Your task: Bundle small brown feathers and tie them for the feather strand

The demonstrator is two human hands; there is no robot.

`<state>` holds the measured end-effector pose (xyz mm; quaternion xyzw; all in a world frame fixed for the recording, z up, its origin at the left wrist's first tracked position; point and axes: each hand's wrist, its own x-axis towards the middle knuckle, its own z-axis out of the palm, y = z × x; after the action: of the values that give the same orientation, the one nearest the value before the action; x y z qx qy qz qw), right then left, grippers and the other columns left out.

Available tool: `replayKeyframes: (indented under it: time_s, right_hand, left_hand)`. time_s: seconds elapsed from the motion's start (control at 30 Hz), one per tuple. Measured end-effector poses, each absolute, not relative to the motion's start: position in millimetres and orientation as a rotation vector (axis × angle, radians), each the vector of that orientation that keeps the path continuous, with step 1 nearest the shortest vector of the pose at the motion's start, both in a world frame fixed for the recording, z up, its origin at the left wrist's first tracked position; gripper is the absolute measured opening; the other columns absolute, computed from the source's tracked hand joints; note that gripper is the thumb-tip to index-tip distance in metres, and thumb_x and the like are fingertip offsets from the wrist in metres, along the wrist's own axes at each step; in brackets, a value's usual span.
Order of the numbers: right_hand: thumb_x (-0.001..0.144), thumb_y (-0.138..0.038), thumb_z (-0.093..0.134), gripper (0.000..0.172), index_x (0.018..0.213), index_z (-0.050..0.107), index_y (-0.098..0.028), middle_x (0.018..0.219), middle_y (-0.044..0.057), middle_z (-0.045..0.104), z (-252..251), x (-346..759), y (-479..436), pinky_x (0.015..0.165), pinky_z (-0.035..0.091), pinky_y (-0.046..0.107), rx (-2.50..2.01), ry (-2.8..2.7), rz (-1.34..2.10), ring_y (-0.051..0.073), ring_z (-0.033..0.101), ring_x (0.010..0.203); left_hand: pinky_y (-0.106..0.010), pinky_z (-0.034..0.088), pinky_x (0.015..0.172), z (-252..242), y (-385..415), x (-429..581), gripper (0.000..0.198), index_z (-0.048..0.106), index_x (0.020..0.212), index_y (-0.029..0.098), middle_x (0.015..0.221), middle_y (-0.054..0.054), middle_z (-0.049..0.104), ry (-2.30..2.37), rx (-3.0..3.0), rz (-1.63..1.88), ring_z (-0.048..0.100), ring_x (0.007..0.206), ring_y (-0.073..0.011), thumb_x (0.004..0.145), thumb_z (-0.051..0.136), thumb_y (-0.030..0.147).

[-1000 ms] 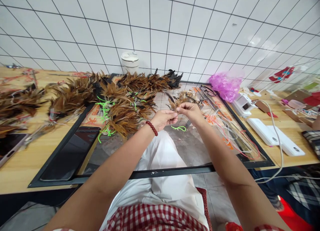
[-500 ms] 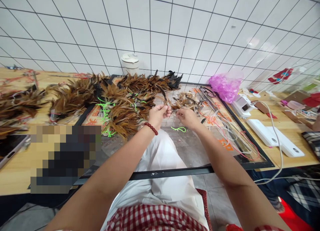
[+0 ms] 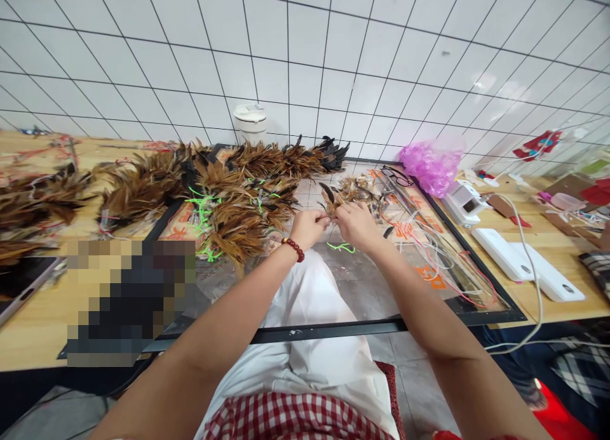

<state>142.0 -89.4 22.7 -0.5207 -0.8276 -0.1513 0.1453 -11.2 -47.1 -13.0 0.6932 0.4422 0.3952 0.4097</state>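
My left hand (image 3: 307, 228), with a red bead bracelet at the wrist, and my right hand (image 3: 353, 224) meet over a glass tabletop (image 3: 362, 287). Both pinch a small bunch of brown feathers (image 3: 333, 199) that fans up from the fingertips. A pile of loose feathers (image 3: 359, 187) lies just beyond the hands. A green cord loop (image 3: 341, 246) rests on the glass under them. Large bundles of brown feathers (image 3: 238, 192) tied with green cord spread to the left.
A white cup (image 3: 250, 122) stands by the tiled wall. A pink plastic bag (image 3: 429, 166), glasses (image 3: 394, 173), white devices (image 3: 524, 262) and a cable lie right. Red and white cords (image 3: 438, 262) litter the glass. A phone (image 3: 23, 281) lies at the left edge.
My hands parted briefly half a second ago, the left pulling towards the feather bundles, and have now come together again on the small feather bunch.
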Motion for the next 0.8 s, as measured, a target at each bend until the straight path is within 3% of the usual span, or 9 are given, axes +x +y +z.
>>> replayKeyframes:
  time_s: [0.3,0.4,0.5,0.57,0.7,0.8]
  right_hand:
    - [0.091,-0.021,0.043,0.019,0.089,0.062,-0.018,0.085,0.006,0.066,36.4,152.7,-89.3,0.082,0.029,0.034,-1.371,-2.415,-0.48,0.019,0.054,0.084]
    - [0.088,-0.021,0.045,0.022,0.091,0.066,-0.019,0.09,0.006,0.069,55.0,180.7,-90.3,0.083,0.032,0.034,-1.565,-2.228,-0.431,0.02,0.057,0.088]
    - [0.084,-0.022,0.049,0.022,0.086,0.07,-0.019,0.09,0.007,0.071,72.3,218.1,-98.6,0.075,0.038,0.031,-1.911,-2.013,-0.341,0.021,0.06,0.085]
    - [0.077,-0.018,0.053,0.02,0.084,0.072,-0.02,0.084,0.006,0.071,78.3,237.9,-107.5,0.07,0.041,0.029,-2.11,-2.006,-0.177,0.02,0.062,0.08]
    - [0.065,-0.01,0.062,0.032,0.091,0.073,-0.024,0.096,0.0,0.072,73.1,249.5,-121.6,0.072,0.044,0.023,-2.016,-2.287,0.38,0.016,0.063,0.085]
    - [0.062,-0.009,0.065,0.03,0.086,0.074,-0.024,0.091,0.001,0.071,59.1,242.8,-123.3,0.073,0.044,0.023,-2.03,-2.411,0.45,0.017,0.062,0.084]
  left_hand:
    - [-0.022,0.037,0.057,-1.9,-54.0,-13.6,0.022,0.062,0.054,0.015,0.054,0.0,0.059,1.05,2.021,0.943,0.052,0.057,-0.0118,0.076,0.057,0.019]
    - [-0.021,0.04,0.054,-6.3,-54.8,-8.5,0.017,0.064,0.06,0.015,0.054,0.001,0.059,1.076,1.741,0.973,0.053,0.054,-0.0109,0.075,0.059,0.019]
    - [-0.02,0.042,0.05,-3.7,-57.1,-4.2,0.017,0.061,0.058,0.014,0.054,0.001,0.059,1.08,1.438,0.971,0.053,0.05,-0.009,0.074,0.059,0.016]
    - [-0.019,0.042,0.048,0.6,-58.5,-3.5,0.018,0.06,0.057,0.013,0.053,0.001,0.058,1.075,1.294,0.997,0.052,0.047,-0.008,0.074,0.059,0.015]
    - [-0.019,0.044,0.046,6.3,-57.0,-5.8,0.015,0.06,0.061,0.012,0.056,0.0,0.059,1.018,1.054,1.142,0.051,0.045,-0.0063,0.075,0.061,0.017]
    - [-0.018,0.044,0.045,6.8,-54.8,-6.6,0.012,0.06,0.064,0.012,0.058,0.001,0.059,0.983,0.91,1.227,0.05,0.045,-0.0054,0.076,0.06,0.016]
